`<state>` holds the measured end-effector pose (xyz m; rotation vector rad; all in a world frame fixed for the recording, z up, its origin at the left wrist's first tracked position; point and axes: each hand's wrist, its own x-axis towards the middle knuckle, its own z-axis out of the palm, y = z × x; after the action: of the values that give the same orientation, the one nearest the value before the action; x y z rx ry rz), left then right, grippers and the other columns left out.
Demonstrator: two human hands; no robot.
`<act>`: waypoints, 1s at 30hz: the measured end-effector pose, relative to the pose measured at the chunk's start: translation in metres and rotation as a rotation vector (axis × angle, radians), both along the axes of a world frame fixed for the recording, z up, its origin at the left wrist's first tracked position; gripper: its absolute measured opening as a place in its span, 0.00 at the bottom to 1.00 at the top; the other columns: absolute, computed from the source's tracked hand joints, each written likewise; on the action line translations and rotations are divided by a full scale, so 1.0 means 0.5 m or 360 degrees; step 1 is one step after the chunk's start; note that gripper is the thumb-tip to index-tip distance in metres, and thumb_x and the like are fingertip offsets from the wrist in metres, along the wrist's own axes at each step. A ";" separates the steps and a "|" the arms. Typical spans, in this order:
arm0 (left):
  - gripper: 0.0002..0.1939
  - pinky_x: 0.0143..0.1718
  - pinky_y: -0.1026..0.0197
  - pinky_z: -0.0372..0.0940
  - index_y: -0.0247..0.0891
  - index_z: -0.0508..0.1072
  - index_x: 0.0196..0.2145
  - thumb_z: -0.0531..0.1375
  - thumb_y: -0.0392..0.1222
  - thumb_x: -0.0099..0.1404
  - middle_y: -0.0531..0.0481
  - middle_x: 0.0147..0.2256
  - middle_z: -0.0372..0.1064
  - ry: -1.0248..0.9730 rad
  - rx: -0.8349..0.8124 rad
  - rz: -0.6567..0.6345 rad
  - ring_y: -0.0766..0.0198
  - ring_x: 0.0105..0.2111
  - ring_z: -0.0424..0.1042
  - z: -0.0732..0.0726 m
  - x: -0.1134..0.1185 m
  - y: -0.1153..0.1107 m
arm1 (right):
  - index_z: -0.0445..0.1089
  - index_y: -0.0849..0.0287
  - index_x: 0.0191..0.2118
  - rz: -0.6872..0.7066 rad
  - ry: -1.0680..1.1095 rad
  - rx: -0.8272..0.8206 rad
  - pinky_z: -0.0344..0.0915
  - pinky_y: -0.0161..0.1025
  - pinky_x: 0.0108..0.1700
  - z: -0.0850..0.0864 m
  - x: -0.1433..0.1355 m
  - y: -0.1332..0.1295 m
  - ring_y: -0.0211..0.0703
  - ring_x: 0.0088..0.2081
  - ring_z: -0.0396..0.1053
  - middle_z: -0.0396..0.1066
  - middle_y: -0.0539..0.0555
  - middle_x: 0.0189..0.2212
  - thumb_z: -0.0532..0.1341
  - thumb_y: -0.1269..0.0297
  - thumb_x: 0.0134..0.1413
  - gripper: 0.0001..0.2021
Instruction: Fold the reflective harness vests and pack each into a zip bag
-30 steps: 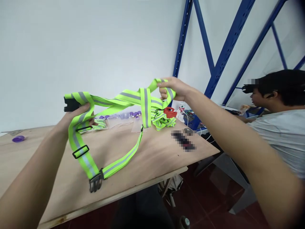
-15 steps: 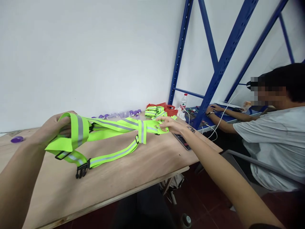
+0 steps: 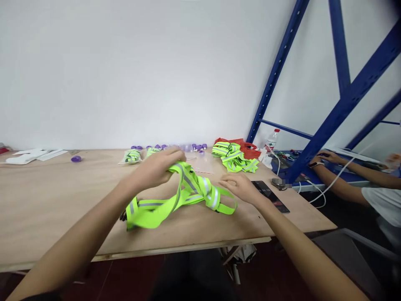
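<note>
A neon-yellow reflective vest (image 3: 188, 190) of elastic straps with grey stripes lies partly bunched on the wooden table (image 3: 94, 192). My left hand (image 3: 159, 167) is closed on one strap and lifts it above the table, while the rest trails down. A black buckle (image 3: 123, 216) shows at the vest's left end, partly hidden by my forearm. My right hand (image 3: 239, 187) is just beside the right-hand loop, fingers slightly bent and apart, with no strap visible between them.
More reflective straps (image 3: 234, 156) are piled by a red bag (image 3: 247, 146). Bagged vests (image 3: 132, 156) and purple pieces (image 3: 199, 147) line the wall side. A phone (image 3: 271, 196) lies right, near a blue rack post (image 3: 326, 138). A co-worker's arms (image 3: 338, 175) are beyond it.
The vest, earlier stretched between both hands, is now gathered closer together. My left hand has moved right, and my right hand has let go of the straps. The view has turned left.
</note>
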<state>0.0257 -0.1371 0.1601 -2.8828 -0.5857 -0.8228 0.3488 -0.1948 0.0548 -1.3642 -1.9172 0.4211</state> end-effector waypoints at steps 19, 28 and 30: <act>0.01 0.44 0.53 0.66 0.42 0.61 0.43 0.52 0.38 0.74 0.41 0.45 0.71 -0.0637 0.0523 -0.0363 0.57 0.44 0.70 -0.102 0.073 0.012 | 0.75 0.55 0.47 0.1046 0.1553 -0.0912 0.66 0.42 0.54 0.030 -0.172 0.044 0.45 0.46 0.72 0.75 0.53 0.43 0.74 0.52 0.46 0.23; 0.09 0.48 0.49 0.66 0.40 0.63 0.42 0.58 0.36 0.65 0.34 0.52 0.65 -0.0556 0.0238 0.0004 0.50 0.53 0.67 -0.134 0.035 -0.002 | 0.74 0.52 0.45 0.0257 0.1002 0.0191 0.59 0.50 0.62 0.049 -0.126 0.062 0.55 0.63 0.58 0.63 0.56 0.57 0.75 0.56 0.40 0.23; 0.09 0.46 0.52 0.66 0.40 0.63 0.40 0.57 0.34 0.62 0.37 0.50 0.67 -0.0533 0.0004 0.0098 0.52 0.50 0.69 -0.148 0.022 -0.008 | 0.74 0.51 0.45 0.0076 0.0761 0.0329 0.63 0.49 0.59 0.059 -0.108 0.056 0.56 0.64 0.56 0.58 0.58 0.59 0.74 0.55 0.43 0.21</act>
<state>0.0367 -0.1409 0.0862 -2.7242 -0.6968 -1.3062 0.2948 -0.1667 0.0845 -0.9787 -1.5497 0.5052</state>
